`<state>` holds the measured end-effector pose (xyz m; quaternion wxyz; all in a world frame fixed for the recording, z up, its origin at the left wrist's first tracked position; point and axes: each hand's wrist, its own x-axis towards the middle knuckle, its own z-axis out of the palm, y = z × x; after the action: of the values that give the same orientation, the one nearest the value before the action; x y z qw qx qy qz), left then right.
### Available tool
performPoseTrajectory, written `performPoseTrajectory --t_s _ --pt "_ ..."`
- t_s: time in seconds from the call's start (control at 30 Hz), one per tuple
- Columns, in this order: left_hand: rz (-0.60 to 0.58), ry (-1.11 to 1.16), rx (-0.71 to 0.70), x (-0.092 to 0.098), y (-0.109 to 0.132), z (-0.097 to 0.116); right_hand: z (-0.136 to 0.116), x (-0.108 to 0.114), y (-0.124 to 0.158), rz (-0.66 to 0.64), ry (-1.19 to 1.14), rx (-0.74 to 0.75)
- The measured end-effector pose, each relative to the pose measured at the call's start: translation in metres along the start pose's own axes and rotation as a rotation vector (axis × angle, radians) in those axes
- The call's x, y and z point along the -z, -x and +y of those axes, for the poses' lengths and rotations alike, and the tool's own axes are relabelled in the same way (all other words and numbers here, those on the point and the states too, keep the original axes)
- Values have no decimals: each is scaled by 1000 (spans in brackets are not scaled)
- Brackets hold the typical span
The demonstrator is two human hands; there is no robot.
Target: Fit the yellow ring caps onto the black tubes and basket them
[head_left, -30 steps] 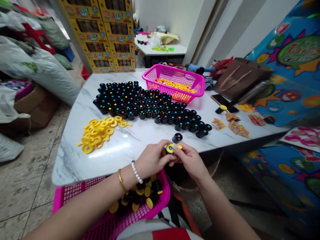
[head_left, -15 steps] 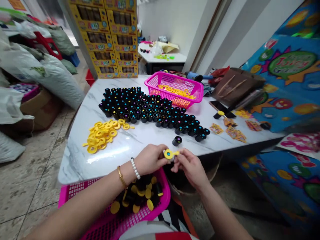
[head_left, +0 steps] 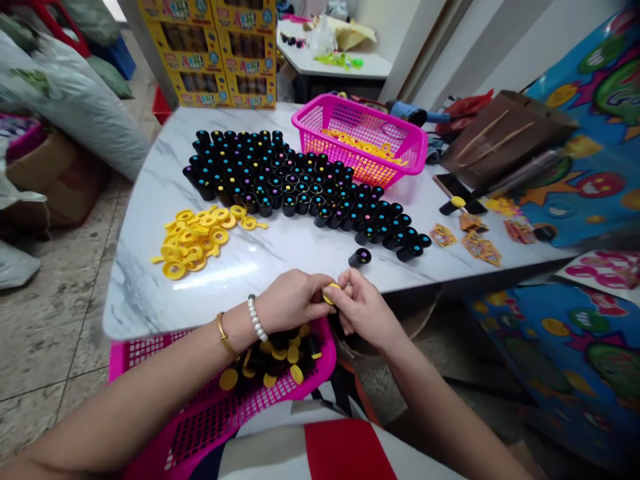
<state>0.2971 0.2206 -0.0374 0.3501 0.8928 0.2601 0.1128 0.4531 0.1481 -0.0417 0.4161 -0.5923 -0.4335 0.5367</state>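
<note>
Just past the table's front edge, my left hand [head_left: 297,298] is closed around a small piece topped by a yellow cap [head_left: 331,293]; the body below is hidden by my fingers. My right hand [head_left: 367,307] meets it from the other side, thumb and fingers pinching the cap. A single black cylinder [head_left: 359,257] with a purple dot stands just beyond my right hand. Farther back, many black cylinders [head_left: 280,180] with coloured dots stand packed together. To the left lies a pile of yellow ring caps [head_left: 193,241] with tabs.
A pink basket [head_left: 360,150] of yellow rings stands at the back. Below the table edge, another pink basket [head_left: 327,363] holds yellow-capped black pieces. Yellow boxes [head_left: 200,63] are stacked behind. A brown paper bag [head_left: 503,140] and small packets [head_left: 480,247] are at right.
The yellow ring's tab stuck out toward my right hand, with a blue dot visible in its hole; now a yellow disc shows under my right thumb. My hands have drawn closer together.
</note>
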Motion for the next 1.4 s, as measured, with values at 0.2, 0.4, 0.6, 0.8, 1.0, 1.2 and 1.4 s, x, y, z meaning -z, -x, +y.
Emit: performPoseTrajectory --t_s 0.2,0.4,0.6,0.8,1.0,1.2,1.4 --pt "-78 -189 34 -26 45 16 32 -22 38 -135 -144 -84" --pt "-148 -212 192 -28 76 10 53 -36 47 -222 110 -77" --pt "-10 -85 210 14 56 10 11 -9 35 -10 161 107" --pt "376 -435 362 50 39 -30 22 -16 37 21 129 78" --pt "304 -728 417 59 28 -59 29 -21 37 -36 284 176" --pt "213 -388 190 17 40 -8 27 -15 31 137 268 265" --pt "238 406 292 -8 3 27 19 -10 23 183 205 401"
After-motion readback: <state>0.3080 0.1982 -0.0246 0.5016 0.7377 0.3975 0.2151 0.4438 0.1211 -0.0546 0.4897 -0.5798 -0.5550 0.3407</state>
